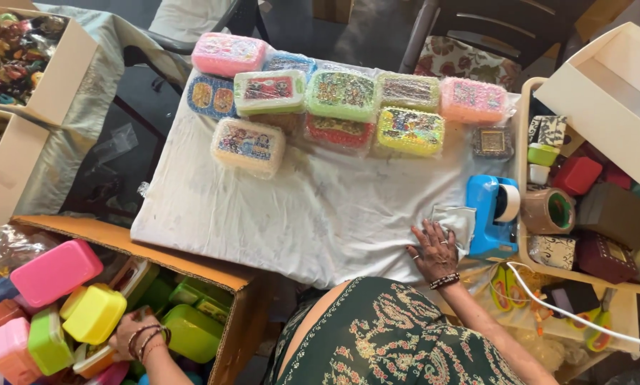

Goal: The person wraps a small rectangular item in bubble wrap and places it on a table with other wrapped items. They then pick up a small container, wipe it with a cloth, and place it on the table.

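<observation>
Reaching into the cardboard box (pixel 238 303) of plastic lunch boxes, left hand (pixel 131 335) grips a yellow one (pixel 95 314) while right hand (pixel 434 249) lies flat, holding nothing, at the table's (pixel 298 214) near right corner beside the blue tape dispenser (pixel 490 214).

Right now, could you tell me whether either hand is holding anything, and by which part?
Right hand lies flat on the cloth, gripping nothing. Left hand reaches among the boxes in the carton; any grip cannot be told.

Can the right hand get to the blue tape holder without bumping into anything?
Probably yes. The right hand rests flat on the white cloth right beside the blue tape holder, touching a small clear bag that lies against it. Nothing stands between them.
</observation>
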